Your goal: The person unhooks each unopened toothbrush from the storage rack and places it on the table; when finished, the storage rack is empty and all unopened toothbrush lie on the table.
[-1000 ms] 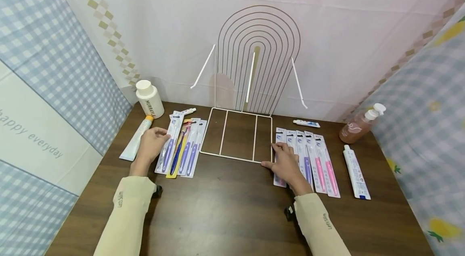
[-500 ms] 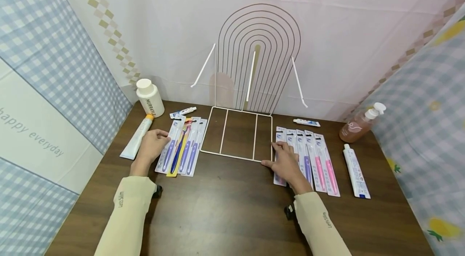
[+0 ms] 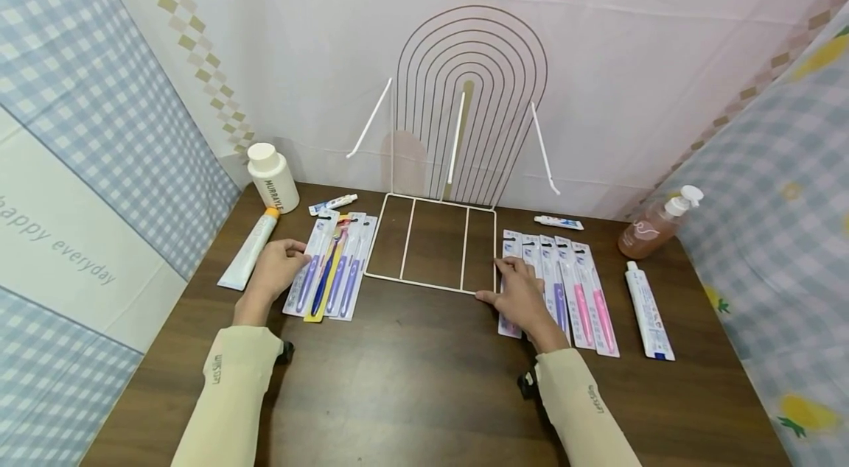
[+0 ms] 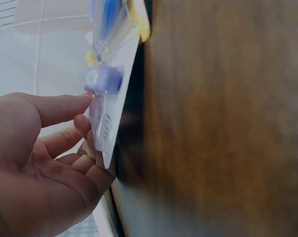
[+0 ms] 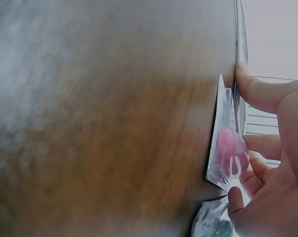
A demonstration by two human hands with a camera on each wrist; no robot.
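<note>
My left hand (image 3: 278, 268) pinches the outer edge of a purple toothbrush in a blister pack (image 3: 310, 286). In the left wrist view, its thumb (image 4: 65, 107) lies on the clear blister and bent fingers meet the card's edge. Beside this pack lie a blue toothbrush on a yellow card (image 3: 325, 283) and two more purple ones. My right hand (image 3: 520, 290) rests with thumb and index finger spread at the front right corner of a white wire rack (image 3: 418, 283). It partly covers the nearest packed toothbrush (image 3: 509, 327), whose pink part (image 5: 230, 144) shows in the right wrist view.
Several packed toothbrushes (image 3: 584, 305) lie in a row at right. Toothpaste tubes (image 3: 650, 316) lie on both sides, small ones (image 3: 558, 222) behind the rows. A white bottle (image 3: 273, 180) and a pump bottle (image 3: 653, 227) stand at the back corners. Prongs (image 3: 544, 150) jut from the rack.
The leftmost toothbrush pack has slid toward me, level with its row, uncovering the small toothpaste tube behind it. The left hand has barely shifted; the right hand stays at the rack's corner.
</note>
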